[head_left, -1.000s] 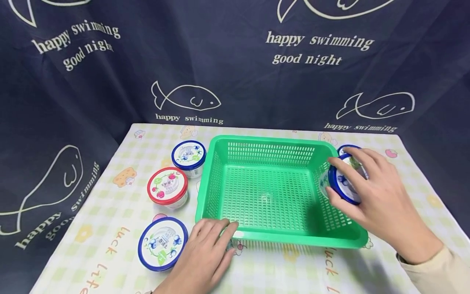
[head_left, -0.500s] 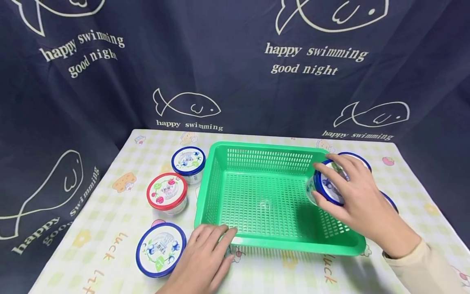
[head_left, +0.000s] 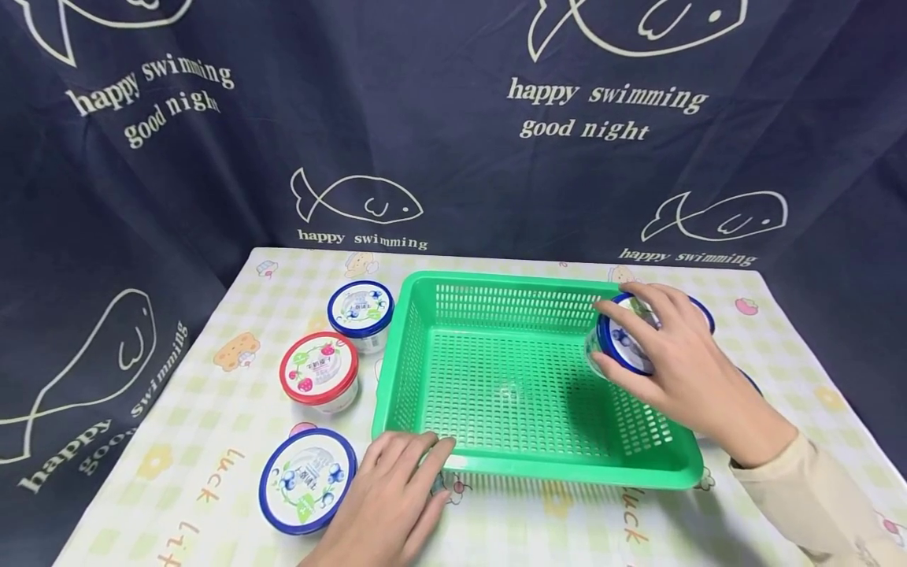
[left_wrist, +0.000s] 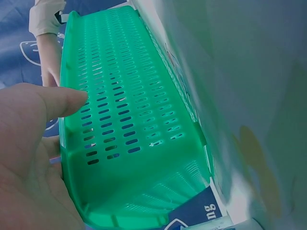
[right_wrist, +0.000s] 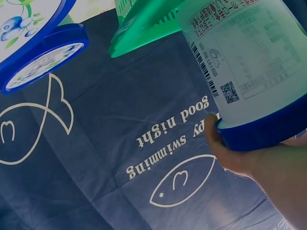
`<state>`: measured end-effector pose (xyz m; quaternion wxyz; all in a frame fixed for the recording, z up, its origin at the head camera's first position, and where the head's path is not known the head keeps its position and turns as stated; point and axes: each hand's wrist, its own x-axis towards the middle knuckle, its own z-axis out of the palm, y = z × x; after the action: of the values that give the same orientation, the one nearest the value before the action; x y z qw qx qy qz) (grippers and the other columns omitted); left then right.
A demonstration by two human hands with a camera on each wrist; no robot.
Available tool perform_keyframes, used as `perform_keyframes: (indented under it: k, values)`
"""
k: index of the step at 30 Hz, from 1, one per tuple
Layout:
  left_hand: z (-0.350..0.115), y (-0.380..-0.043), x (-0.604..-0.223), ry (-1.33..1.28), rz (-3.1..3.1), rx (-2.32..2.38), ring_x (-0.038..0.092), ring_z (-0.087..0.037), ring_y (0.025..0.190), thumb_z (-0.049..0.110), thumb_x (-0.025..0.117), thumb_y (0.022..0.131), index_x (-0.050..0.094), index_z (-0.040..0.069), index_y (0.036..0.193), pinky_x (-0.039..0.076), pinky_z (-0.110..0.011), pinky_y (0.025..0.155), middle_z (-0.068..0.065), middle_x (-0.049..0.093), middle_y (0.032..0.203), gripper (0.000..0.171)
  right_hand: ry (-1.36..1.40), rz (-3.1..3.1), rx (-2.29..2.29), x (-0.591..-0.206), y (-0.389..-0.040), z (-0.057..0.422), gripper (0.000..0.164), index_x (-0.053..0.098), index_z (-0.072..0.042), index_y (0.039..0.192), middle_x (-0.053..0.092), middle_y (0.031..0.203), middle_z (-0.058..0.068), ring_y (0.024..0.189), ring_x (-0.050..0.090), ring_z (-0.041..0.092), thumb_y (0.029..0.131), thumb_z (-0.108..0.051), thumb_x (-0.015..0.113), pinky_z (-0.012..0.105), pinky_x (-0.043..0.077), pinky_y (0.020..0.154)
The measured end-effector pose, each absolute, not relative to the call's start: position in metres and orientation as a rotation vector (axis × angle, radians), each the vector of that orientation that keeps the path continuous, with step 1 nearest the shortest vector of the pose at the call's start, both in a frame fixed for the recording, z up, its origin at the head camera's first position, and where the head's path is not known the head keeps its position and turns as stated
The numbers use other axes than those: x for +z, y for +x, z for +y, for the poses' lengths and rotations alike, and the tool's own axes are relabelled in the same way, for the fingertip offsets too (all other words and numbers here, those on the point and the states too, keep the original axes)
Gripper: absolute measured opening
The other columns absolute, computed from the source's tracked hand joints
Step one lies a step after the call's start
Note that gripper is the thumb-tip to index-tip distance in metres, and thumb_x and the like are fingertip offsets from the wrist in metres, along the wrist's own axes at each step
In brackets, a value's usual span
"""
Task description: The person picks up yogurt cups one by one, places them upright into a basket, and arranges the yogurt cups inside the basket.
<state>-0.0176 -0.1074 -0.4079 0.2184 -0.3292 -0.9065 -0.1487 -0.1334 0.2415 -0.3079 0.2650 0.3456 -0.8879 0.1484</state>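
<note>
My right hand (head_left: 690, 382) grips a tub with a blue lid and blueberry print (head_left: 620, 348) by its lid edge, thumb and fingers on opposite sides. It hangs tilted over the right wall of a green perforated plastic basket (head_left: 546, 470). In the right wrist view, the tub's pale side (right_wrist: 249, 57) shows a barcode and printed text. My left hand (head_left: 388, 494) holds the basket's front left rim. Its thumb lies on the outer wall (left_wrist: 129, 179) in the left wrist view, with the other fingers over the rim.
Left of the basket stand a small blue-lidded tub (head_left: 361, 305), a red-lidded tub (head_left: 319, 368) and a larger blue-lidded tub (head_left: 308, 482). Beyond my right hand, another blue-lidded tub (head_left: 704, 315) is partly hidden. A checked cloth (head_left: 227, 425) covers the table, and a dark curtain (head_left: 468, 181) hangs behind.
My right hand has carried the blue-lidded tub leftward, from the basket's right edge to just over its inner right side. The left hand stays on the rim. The head view has tilted slightly.
</note>
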Motion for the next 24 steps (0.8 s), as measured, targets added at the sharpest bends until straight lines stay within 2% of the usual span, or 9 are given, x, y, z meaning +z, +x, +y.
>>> perform_keyframes:
  k: [15, 19, 22, 24]
  values:
    - [-0.110, -0.017, -0.408, -0.906, -2.514, -0.397, 0.054, -0.020, 0.113, 0.038, 0.033, 0.106, 0.055, 0.010, 0.136, 0.031, -0.039, 0.105, -0.002, 0.060, 0.122, 0.047, 0.952, -2.436, 0.368, -0.314, -0.152, 0.238, 0.056, 0.063, -0.011, 0.129, 0.052, 0.131, 0.023, 0.121, 0.045, 0.047, 0.086, -0.047, 0.067, 0.066, 0.035, 0.094]
    - [-0.111, -0.018, -0.408, -0.919, -2.514, -0.397, 0.054, -0.020, 0.114, 0.035, 0.049, 0.102, 0.055, 0.010, 0.138, 0.030, -0.039, 0.106, -0.003, 0.060, 0.124, 0.044, 0.951, -2.449, 0.359, -0.319, -0.156, 0.240, 0.057, 0.063, -0.010, 0.128, 0.052, 0.130, 0.024, 0.120, 0.046, 0.047, 0.083, -0.044, 0.070, 0.065, 0.035, 0.094]
    - [-0.110, -0.019, -0.409, -0.921, -2.518, -0.398, 0.053, -0.020, 0.115, 0.035, 0.048, 0.102, 0.054, 0.010, 0.138, 0.029, -0.039, 0.106, -0.003, 0.060, 0.124, 0.044, 0.951, -2.464, 0.349, -0.322, -0.159, 0.242, 0.057, 0.063, -0.009, 0.128, 0.053, 0.129, 0.025, 0.119, 0.045, 0.047, 0.082, -0.042, 0.072, 0.065, 0.035, 0.094]
    - [-0.109, -0.019, -0.409, -0.917, -2.520, -0.396, 0.053, -0.020, 0.115, 0.037, 0.041, 0.105, 0.054, 0.011, 0.138, 0.030, -0.039, 0.106, -0.003, 0.060, 0.124, 0.044, 0.951, -2.472, 0.344, -0.323, -0.161, 0.242, 0.058, 0.063, -0.009, 0.128, 0.053, 0.129, 0.025, 0.119, 0.046, 0.047, 0.080, -0.040, 0.073, 0.065, 0.035, 0.094]
